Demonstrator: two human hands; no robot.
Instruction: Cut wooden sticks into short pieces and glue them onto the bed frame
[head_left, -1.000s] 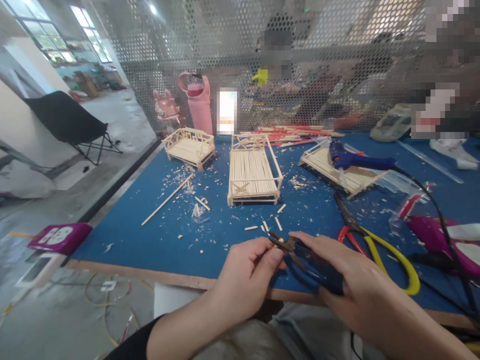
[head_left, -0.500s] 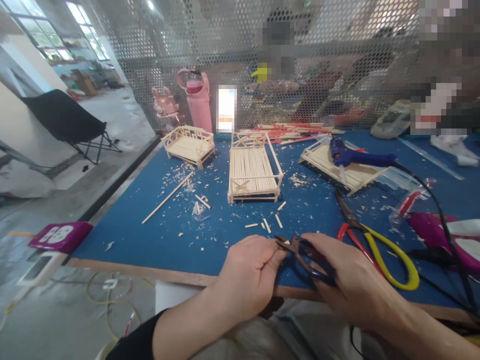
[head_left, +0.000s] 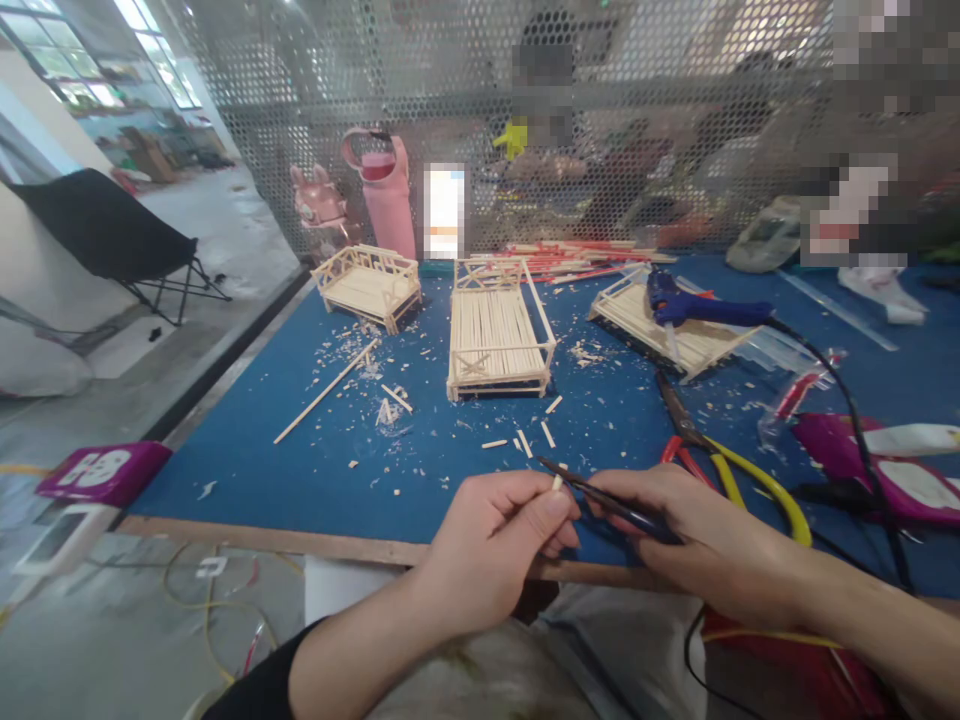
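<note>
Blue tabletop (head_left: 247, 470) spans the scene. Slatted stick bed (head_left: 496, 330) stands far centre; far right, a stick frame (head_left: 701, 350) sits under a blue glue gun (head_left: 712, 310). Right hand (head_left: 697, 520), near right, wraps around dark cutters (head_left: 589, 487). Left hand (head_left: 495, 540), near centre, pinches a short stick (head_left: 557, 482) over the near edge, cutter tips beside it; can't tell if touching.
</note>
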